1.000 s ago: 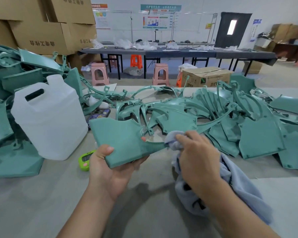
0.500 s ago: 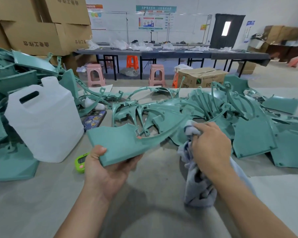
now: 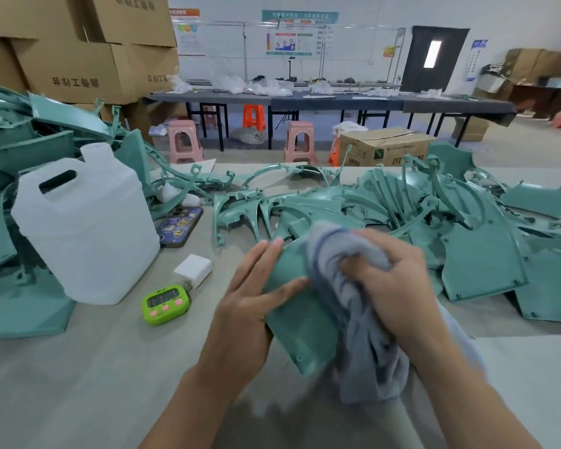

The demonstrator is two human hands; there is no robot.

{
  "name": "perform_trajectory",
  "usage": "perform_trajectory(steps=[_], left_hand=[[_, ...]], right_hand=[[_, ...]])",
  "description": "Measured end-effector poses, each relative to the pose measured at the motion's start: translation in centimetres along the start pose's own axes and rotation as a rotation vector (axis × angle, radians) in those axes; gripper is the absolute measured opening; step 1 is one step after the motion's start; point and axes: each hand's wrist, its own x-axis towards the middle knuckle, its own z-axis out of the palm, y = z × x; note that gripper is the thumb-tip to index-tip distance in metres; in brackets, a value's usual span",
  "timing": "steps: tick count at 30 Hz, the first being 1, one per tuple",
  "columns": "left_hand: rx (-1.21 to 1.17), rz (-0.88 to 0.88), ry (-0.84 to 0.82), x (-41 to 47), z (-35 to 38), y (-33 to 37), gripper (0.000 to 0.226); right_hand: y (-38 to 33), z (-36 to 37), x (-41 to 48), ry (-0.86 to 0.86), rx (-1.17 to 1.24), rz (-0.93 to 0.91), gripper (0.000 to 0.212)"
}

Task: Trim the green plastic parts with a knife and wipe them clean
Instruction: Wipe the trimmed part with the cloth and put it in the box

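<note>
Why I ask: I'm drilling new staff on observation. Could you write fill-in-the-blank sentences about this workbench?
1. The left hand holds a ____ plastic part.
2. The right hand presses a bunched grey-blue ____ onto that part.
3. The timer on the table has a lime-green casing and pink ____.
4. Near the pink stools stands an ____ stool.

Missing words: green; cloth; buttons; orange.
</note>
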Motion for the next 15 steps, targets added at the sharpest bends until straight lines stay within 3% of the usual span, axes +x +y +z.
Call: perform_trajectory(steps=[1, 2, 4, 5, 8, 11, 15], left_hand=[[-0.144, -0.087, 0.029, 0.2, 0.3, 0.5, 0.059], [-0.387, -0.283, 0.11, 0.6, 0.5, 1.1, 0.059], [-0.762, -0.743, 0.279, 1.1, 0.5, 2.0, 0.064], [-0.843, -0.876, 0.346, 1.0, 0.4, 1.9, 0.064], [-0.994, -1.044, 0.397, 0.4, 0.5, 1.0, 0.035], [-1.045, -1.119, 0.238, 0.4, 1.1, 1.6, 0.043], [-1.196, -1.268, 0.247, 0.7, 0.8, 1.6, 0.052]], right_hand=[[-0.4, 0.5, -0.4, -0.094, -0.113, -0.039, 0.026], [-0.6, 1.2, -0.7, -0.142, -0.197, -0.057, 0.03], [-0.3, 2.2, -1.1, -0.098, -0.338, -0.113, 0.031], [-0.1, 2.6, -1.2, -0.059, -0.399, -0.137, 0.032], [0.9, 3.9, -1.6, 0.017, -0.484, -0.099, 0.035], [0.9, 5.5, -2.6, 0.11, -0.47, -0.087, 0.036], [0.9, 8.5, -5.2, -0.141, -0.669, -0.356, 0.033]])
